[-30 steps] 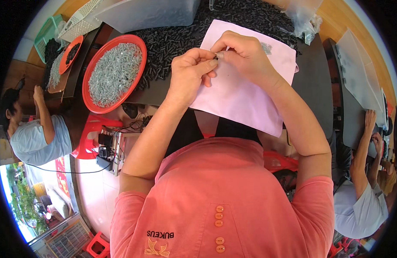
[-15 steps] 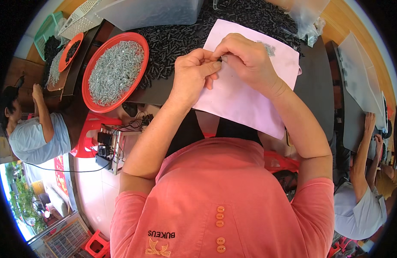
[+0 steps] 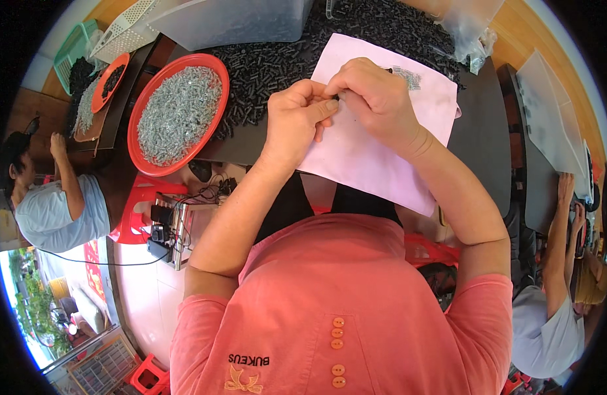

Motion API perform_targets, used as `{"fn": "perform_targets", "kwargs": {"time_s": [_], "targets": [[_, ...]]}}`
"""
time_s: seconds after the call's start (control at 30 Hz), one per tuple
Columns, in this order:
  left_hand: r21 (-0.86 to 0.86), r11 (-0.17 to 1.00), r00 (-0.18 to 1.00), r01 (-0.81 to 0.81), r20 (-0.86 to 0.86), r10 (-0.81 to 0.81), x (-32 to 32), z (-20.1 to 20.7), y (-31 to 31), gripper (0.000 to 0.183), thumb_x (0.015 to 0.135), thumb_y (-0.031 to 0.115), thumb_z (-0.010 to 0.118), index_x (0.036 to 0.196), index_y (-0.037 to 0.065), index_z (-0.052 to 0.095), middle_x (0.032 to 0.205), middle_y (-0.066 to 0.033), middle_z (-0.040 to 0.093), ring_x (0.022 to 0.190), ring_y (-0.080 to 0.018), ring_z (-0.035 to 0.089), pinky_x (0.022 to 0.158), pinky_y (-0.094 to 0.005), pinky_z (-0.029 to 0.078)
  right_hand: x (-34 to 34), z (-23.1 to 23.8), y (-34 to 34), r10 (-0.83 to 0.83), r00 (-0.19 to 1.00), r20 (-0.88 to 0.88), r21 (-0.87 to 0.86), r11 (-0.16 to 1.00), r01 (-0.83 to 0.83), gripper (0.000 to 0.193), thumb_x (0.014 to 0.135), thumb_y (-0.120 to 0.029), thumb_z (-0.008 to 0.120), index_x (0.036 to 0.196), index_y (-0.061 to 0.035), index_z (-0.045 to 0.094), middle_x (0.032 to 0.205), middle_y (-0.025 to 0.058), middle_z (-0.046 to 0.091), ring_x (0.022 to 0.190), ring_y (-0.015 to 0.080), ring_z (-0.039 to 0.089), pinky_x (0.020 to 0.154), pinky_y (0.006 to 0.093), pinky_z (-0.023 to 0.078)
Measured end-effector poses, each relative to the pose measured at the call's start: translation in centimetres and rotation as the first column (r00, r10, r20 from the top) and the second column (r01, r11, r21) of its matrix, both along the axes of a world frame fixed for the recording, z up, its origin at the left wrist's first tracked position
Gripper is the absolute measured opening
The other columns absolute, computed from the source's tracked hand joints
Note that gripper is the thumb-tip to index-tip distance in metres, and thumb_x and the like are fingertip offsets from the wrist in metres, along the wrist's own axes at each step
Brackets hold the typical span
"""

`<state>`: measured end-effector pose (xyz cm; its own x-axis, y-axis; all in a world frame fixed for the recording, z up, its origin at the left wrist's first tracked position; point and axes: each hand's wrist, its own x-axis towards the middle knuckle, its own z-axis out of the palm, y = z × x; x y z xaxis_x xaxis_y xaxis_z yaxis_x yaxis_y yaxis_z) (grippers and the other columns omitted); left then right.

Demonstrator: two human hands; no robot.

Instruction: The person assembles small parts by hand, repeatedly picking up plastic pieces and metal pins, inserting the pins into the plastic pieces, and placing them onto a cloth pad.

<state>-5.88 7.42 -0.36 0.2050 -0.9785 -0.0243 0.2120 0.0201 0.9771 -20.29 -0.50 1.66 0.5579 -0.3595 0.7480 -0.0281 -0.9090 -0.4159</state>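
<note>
**A:** What's closest to you?

**B:** My own coral shirt (image 3: 329, 309), then my two forearms running up to the table (image 3: 478, 125). My hands meet over the pink sheet (image 3: 362, 158), which lies on the dark tabletop with its near corner hanging over the edge toward me.

**A:** What are the hands doing?

**B:** My left hand (image 3: 295, 122) is curled nearly shut, thumb pressed toward the right hand. My right hand (image 3: 372, 99) is curled too, fingers bent down against the left thumb. Between them I pinch a small dark part (image 3: 335, 97). Only a speck of it shows in the gap between my fingertips.

**A:** Which way does it point?

**B:** I cannot tell. It is too hidden to read its long axis or which end faces where.

**A:** Where is it, then?

**B:** Above the far half of the pink sheet, held off the paper, right where my hands touch.

**A:** And beyond?

**B:** A little heap of silvery bits (image 3: 406, 76) lies on the sheet just past my right hand. To my left sits a red bowl (image 3: 145, 155) full of small metal pieces. Between the bowl and the sheet, and farther back, a spread of black parts (image 3: 264, 66) covers the table. Behind that stands a clear tub (image 3: 237, 23), with a clear bag (image 3: 471, 29) at the far right. A small orange dish (image 3: 109, 82) lies far left.
</note>
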Motion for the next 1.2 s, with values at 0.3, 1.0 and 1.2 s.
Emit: {"fn": "perform_targets", "kwargs": {"time_s": [0.3,1.0,1.2], "targets": [[-0.091,0.989,0.99,-0.12,0.068,0.126,-0.7,-0.3,-0.2,0.006,0.083,-0.004,0.069,0.088,-0.003,0.066,0.069,-0.0017,0.061,0.059,-0.0065,0.053,0.054,-0.0216,0.042,0.6,-0.5,0.6,-0.056,0.995,0.082,-0.022,0.998,0.058,0.017,0.075,0.012,0.059,0.081,-0.0033,0.061,0.078,0.0075,0.06,0.072,0.0211,0.06,0.062,0.0299,0.048],[-0.052,0.994,0.979,-0.092,-0.189,0.08,0.1,-0.2,-0.6,0.007,0.085,-0.003,0.065,0.091,-0.007,0.064,0.072,-0.0099,0.064,0.052,-0.0126,0.057,0.044,-0.023,0.041,0.2,-0.8,0.4,-0.055,0.994,0.098,0.235,0.971,0.03,0.045,0.076,0.013,0.05,0.115,-0.0059,0.064,0.092,0.0134,0.069,0.085,0.0241,0.071,0.073,0.0325,0.057],[-0.064,0.994,0.965,-0.086,-0.255,0.067,0.2,-0.3,-0.6,0.008,0.087,-0.003,0.063,0.094,-0.007,0.063,0.076,-0.012,0.065,0.054,-0.0146,0.059,0.046,-0.0237,0.044,0.5,-1.1,0.2,-0.02,0.995,0.096,0.192,0.981,0.002,0.05,0.074,0.012,0.051,0.119,-0.0061,0.062,0.099,0.0133,0.068,0.089,0.0261,0.07,0.075,0.0335,0.057]]}}
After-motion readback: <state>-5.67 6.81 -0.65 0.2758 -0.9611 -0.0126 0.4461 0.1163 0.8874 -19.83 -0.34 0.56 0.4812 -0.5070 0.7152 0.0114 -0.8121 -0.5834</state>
